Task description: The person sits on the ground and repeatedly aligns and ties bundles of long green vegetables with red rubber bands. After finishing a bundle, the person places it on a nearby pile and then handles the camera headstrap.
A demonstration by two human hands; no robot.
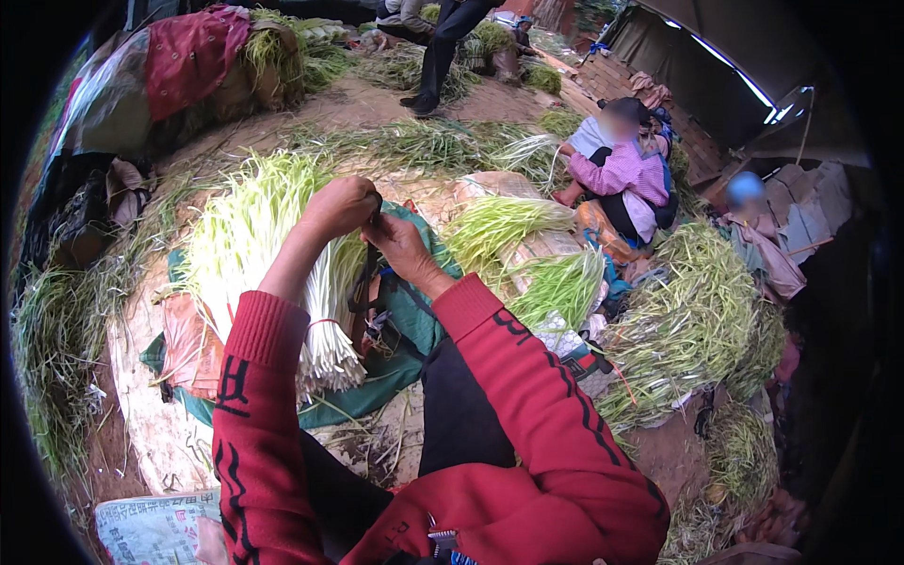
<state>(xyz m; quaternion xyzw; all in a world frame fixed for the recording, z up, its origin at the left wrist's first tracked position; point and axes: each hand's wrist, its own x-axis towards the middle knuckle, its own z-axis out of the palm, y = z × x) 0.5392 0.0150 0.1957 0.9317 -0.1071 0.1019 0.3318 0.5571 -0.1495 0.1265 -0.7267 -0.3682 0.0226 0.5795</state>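
My left hand and my right hand meet above the bundles, fingers closed on a narrow dark strap that hangs below them. What lies between the fingertips is mostly hidden. Beneath and to the left spreads a large pile of long pale-green shoots with white stalks. One white-stalked bundle, nearest me, has a thin red band around it. Under them lie a dark green sheet and an orange plastic bag.
Right of my hands lie more green bundles and a heap of loose leaves. A person in a pink checked top sits beyond. A cloth-covered stack stands far left, and a printed sack lies near left.
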